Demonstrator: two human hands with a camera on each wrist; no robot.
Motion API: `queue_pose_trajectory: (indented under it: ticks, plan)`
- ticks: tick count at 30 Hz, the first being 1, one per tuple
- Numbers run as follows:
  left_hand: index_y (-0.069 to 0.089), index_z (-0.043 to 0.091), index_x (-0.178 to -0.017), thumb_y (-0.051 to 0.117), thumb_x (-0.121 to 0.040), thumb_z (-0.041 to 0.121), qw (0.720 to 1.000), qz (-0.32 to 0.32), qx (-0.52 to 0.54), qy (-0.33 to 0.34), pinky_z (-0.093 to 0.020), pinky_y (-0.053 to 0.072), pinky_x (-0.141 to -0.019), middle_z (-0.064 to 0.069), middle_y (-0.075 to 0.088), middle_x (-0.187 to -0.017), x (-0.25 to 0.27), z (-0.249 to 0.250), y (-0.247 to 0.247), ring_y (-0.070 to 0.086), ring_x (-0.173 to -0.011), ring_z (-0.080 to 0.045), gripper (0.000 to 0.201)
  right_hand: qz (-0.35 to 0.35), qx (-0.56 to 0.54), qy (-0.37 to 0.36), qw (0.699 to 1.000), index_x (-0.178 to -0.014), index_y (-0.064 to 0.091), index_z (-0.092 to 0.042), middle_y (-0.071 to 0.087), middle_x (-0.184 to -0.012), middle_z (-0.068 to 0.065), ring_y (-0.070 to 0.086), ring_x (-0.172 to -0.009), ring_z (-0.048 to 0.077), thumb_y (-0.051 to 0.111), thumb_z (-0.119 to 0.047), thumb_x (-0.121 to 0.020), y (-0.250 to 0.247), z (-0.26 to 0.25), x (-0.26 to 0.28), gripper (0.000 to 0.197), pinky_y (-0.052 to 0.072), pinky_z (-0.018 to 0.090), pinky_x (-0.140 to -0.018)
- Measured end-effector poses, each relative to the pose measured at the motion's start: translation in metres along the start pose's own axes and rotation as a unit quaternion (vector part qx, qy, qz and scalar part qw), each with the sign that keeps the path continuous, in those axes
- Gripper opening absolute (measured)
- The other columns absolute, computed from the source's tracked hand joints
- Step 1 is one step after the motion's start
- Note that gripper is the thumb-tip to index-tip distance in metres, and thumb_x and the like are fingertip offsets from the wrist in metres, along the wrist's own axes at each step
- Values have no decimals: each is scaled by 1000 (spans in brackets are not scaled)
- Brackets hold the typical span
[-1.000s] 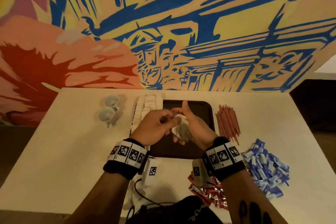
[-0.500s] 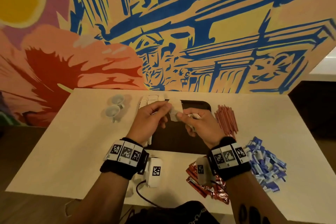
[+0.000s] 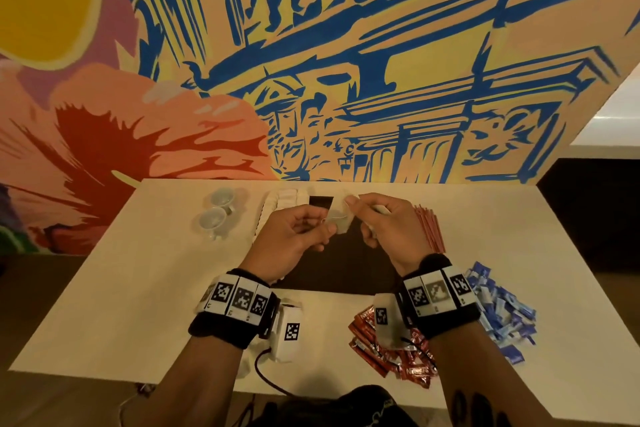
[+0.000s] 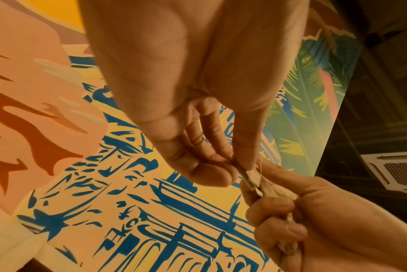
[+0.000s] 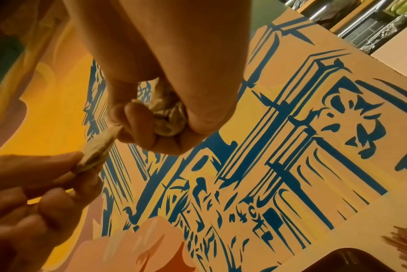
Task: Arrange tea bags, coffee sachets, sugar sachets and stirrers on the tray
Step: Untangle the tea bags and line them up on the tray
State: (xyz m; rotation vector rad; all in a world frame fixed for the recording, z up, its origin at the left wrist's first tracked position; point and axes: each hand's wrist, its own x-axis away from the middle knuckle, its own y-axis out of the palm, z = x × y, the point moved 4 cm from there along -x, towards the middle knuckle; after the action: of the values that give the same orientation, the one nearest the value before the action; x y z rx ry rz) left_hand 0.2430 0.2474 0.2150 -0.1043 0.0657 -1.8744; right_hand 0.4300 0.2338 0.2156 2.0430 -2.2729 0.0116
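Both hands hover over the far part of the dark tray (image 3: 332, 270). Between them hangs a pale tea bag (image 3: 341, 222). My left hand (image 3: 329, 229) pinches its near end with thumb and forefinger; the same pinch on the tea bag (image 4: 250, 177) shows in the left wrist view. My right hand (image 3: 353, 204) pinches the other end, and its curled fingers also hold a crumpled wad of tea bags (image 5: 167, 117). A row of white tea bags (image 3: 287, 198) lies along the tray's left side. Red stirrers (image 3: 429, 229), blue sugar sachets (image 3: 502, 308) and red coffee sachets (image 3: 391, 347) lie on the table.
Two small cups (image 3: 218, 211) stand at the table's back left. The painted wall (image 3: 346, 80) rises right behind the table's far edge. A white device with a cable (image 3: 289, 333) lies near the front edge, under my left wrist.
Both hands have moved away from me toward the tray's far end and drawn slightly apart. The tea bag, cupped between them a second ago, now hangs stretched between the two pinches.
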Motion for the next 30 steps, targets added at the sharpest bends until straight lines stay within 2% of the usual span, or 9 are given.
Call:
queue_pose_trajectory:
  ticks: [5,9,12,15,19,22,25,28,30]
  plan:
    - [72,18,-97,76,-87,7,999,-40,-13,1,-32,59,-74,10,73,-81,4,2,2,70,-82,-11,16,-46,25,-5,999,-94,76,-6,54,-59,6,45,-53,14,73,-33,-91,6,2,2,28,37,23,-47]
    - [74,16,-98,72,-90,13,999,-37,-3,6,-31,59,-74,-4,76,-88,2,2,-5,70,-81,-19,8,-48,71,-37,996,-93,76,-6,57,-56,-5,47,-51,9,73,-30,-92,11,1,-3,24,38,18,-48]
    - [76,8,-92,73,-90,16,1000,-7,-8,14,-28,58,-69,-16,73,-87,-3,0,-14,68,-75,-18,10,-65,59,-20,996,-107,76,-17,58,-59,-5,49,-55,11,69,-41,-90,19,3,-9,30,40,20,-49]
    - [78,12,-87,73,-89,16,1000,18,-15,16,-24,55,-64,-5,73,-78,-11,-1,-26,64,-69,-11,7,-139,85,7,987,-122,69,-25,64,-66,-11,53,-59,9,70,-48,-86,30,9,-15,43,43,21,-50]
    - [77,14,-98,76,-87,24,999,30,4,-14,-33,55,-67,-4,70,-85,-26,-14,-41,61,-70,-14,15,-152,119,1,981,-104,75,-11,74,-79,2,53,-57,11,74,-37,-90,41,19,-26,29,42,20,-49]
    - [73,17,-112,76,-86,31,998,25,23,-61,-33,55,-69,-2,67,-89,-39,-26,-50,60,-72,-15,30,-147,157,7,976,-93,74,-3,67,-64,-12,50,-52,3,72,-31,-93,46,26,-36,28,39,14,-50]
    - [77,20,-99,72,-92,23,998,-26,-22,-54,-33,54,-70,3,71,-80,-56,-32,-55,61,-70,-17,9,-163,172,44,971,-95,75,-10,66,-66,-10,53,-57,6,74,-35,-92,54,36,-47,25,40,17,-51]
    - [77,15,-98,72,-92,18,998,-28,-40,-50,-29,54,-68,-2,74,-80,-81,-39,-69,64,-69,-16,8,-130,149,147,969,-110,69,-24,74,-96,3,57,-68,13,69,-40,-94,54,54,-62,23,44,24,-54]
    - [76,8,-104,74,-91,18,998,-2,-54,-39,-26,54,-64,-9,74,-84,-105,-44,-85,64,-66,-15,16,-90,112,234,962,-117,63,-22,72,-107,6,58,-75,13,67,-32,-97,49,71,-68,23,46,25,-58]
